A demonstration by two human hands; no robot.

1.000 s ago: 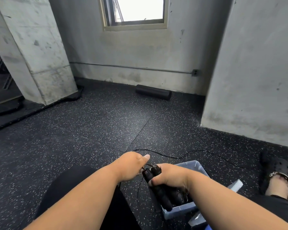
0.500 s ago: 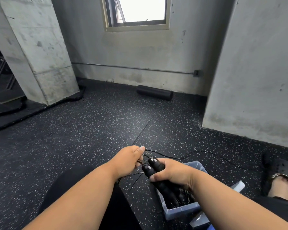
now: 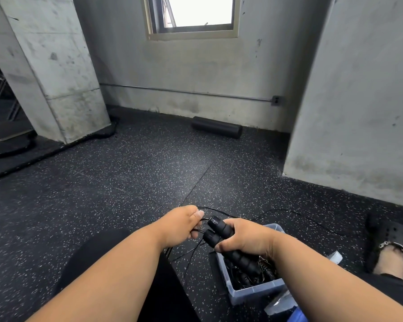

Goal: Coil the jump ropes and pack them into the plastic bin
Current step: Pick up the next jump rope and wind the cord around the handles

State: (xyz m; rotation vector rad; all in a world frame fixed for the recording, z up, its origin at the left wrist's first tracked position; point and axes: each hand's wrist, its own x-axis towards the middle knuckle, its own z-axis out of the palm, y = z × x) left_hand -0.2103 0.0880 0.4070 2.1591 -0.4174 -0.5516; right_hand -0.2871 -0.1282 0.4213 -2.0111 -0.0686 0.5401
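Observation:
My right hand (image 3: 244,239) grips two black jump rope handles (image 3: 219,231) side by side, just above the near left corner of the clear plastic bin (image 3: 254,290). My left hand (image 3: 180,225) pinches the thin black rope (image 3: 201,219) close to the handle tops. Loops of that rope hang below my hands (image 3: 189,254), and a loose length trails over the floor to the right (image 3: 300,213). Inside the bin lie other dark ropes and handles (image 3: 247,274).
A clear lid (image 3: 335,257) lies behind the bin, and another plastic piece (image 3: 278,305) sits at its near side. My sandalled foot (image 3: 391,252) is at the right. A black foam roller (image 3: 216,127) lies by the far wall; concrete walls stand left and right.
Both hands have risen slightly with the handles, and my left hand has shifted along the rope near the handle tops. The view has tilted a little.

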